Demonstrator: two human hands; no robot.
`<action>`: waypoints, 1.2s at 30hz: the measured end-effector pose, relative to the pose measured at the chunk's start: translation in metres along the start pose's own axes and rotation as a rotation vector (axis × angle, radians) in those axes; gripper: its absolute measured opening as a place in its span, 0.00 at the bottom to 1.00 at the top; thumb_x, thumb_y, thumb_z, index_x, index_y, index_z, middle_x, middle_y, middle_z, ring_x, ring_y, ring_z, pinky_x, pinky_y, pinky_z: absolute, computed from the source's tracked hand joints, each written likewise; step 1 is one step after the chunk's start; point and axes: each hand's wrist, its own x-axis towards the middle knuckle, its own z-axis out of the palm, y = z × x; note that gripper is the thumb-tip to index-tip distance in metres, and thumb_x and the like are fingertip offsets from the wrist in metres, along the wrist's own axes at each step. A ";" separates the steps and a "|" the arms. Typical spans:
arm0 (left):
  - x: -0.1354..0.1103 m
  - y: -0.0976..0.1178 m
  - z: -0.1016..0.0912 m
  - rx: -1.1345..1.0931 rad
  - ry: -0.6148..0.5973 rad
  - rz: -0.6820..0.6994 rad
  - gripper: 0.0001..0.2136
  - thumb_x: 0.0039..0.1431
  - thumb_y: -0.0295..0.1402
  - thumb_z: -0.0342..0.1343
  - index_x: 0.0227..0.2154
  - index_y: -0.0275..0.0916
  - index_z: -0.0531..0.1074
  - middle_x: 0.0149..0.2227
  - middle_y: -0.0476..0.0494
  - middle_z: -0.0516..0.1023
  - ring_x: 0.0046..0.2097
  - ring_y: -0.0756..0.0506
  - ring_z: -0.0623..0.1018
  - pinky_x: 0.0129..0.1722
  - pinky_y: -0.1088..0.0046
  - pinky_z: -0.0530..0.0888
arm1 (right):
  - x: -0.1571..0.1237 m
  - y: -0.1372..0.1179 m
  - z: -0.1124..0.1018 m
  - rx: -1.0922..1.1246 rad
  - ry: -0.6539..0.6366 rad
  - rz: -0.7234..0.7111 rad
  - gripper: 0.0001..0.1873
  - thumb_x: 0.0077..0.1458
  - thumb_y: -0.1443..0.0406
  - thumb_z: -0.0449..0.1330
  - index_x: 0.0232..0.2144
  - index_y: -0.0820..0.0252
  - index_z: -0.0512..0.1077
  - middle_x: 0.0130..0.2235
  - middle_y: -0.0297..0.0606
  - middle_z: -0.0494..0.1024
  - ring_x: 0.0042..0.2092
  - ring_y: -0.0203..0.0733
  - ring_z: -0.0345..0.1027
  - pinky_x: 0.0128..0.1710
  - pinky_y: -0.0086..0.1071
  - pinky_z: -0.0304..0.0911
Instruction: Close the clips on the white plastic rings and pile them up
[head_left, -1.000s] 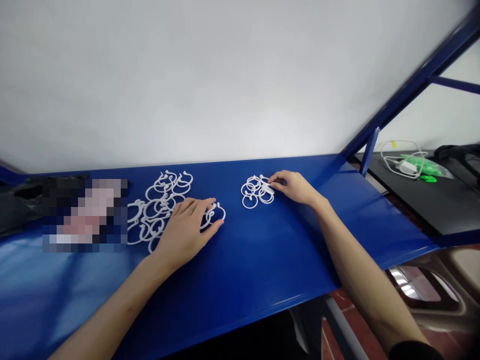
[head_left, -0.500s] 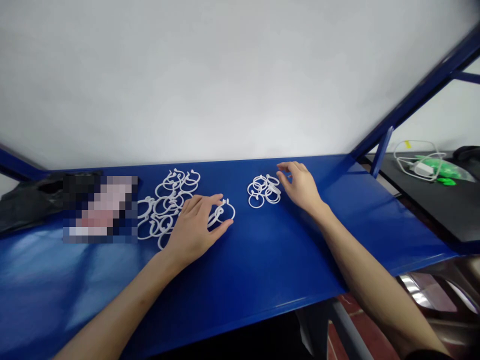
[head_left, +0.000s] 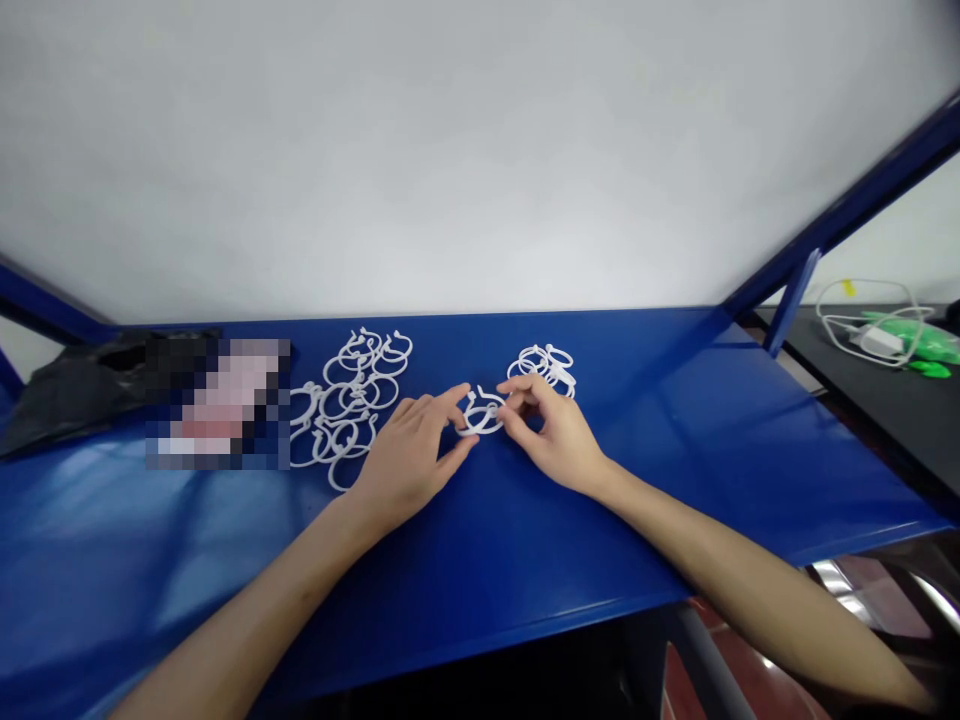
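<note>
Larger ring pile (head_left: 361, 380) lies on table (head_left: 525, 545), left of centre. Smaller ring pile (head_left: 561, 375) sits right of centre, partly behind right hand (head_left: 555, 437). Centre rings (head_left: 489, 412) lie between left hand (head_left: 407, 452) and right. Wall (head_left: 480, 160) stands behind table, upper frame.

**Near and right approaches open; leftward route obstructed**

The glossy blue flat worktop (head_left: 517, 545) gives free passage between the left forearm (head_left: 277, 580) and right forearm (head_left: 720, 550), and beyond the latter to the slanting blue brace (head_left: 793, 303). Thin white open rings (head_left: 484, 430) between the left hand (head_left: 412, 440) and right hand (head_left: 559, 435) block the middle. Behind, a lane to the flat white wall (head_left: 480, 160) separates the left ring pile (head_left: 361, 396), obstructing leftward passage, from the right ring pile (head_left: 559, 374).
</note>
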 end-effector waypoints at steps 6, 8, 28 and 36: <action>0.004 -0.012 -0.006 0.129 0.020 -0.108 0.12 0.67 0.32 0.53 0.51 0.38 0.69 0.36 0.46 0.81 0.42 0.41 0.77 0.46 0.61 0.70 | 0.001 -0.002 -0.005 -0.093 -0.071 -0.056 0.09 0.64 0.65 0.54 0.44 0.59 0.72 0.30 0.32 0.74 0.31 0.34 0.70 0.33 0.30 0.67; 0.005 -0.016 -0.008 0.174 -0.004 -0.135 0.08 0.67 0.33 0.53 0.46 0.40 0.73 0.38 0.46 0.82 0.43 0.40 0.77 0.47 0.60 0.69 | 0.001 -0.002 -0.004 -0.084 -0.119 -0.048 0.09 0.64 0.66 0.54 0.44 0.59 0.72 0.29 0.31 0.74 0.30 0.34 0.70 0.32 0.30 0.66; 0.008 -0.016 -0.016 0.226 0.001 -0.232 0.14 0.68 0.38 0.50 0.48 0.40 0.78 0.47 0.40 0.81 0.50 0.35 0.72 0.50 0.53 0.67 | 0.001 0.003 -0.001 -0.094 -0.101 -0.009 0.12 0.64 0.64 0.55 0.48 0.60 0.71 0.31 0.33 0.77 0.31 0.34 0.72 0.34 0.30 0.68; 0.010 0.003 -0.017 -0.185 -0.097 -0.317 0.10 0.65 0.41 0.54 0.37 0.43 0.79 0.34 0.47 0.80 0.38 0.44 0.77 0.41 0.63 0.75 | -0.005 -0.002 0.004 -0.031 -0.106 -0.108 0.11 0.66 0.63 0.55 0.49 0.60 0.71 0.32 0.34 0.76 0.31 0.35 0.71 0.32 0.30 0.69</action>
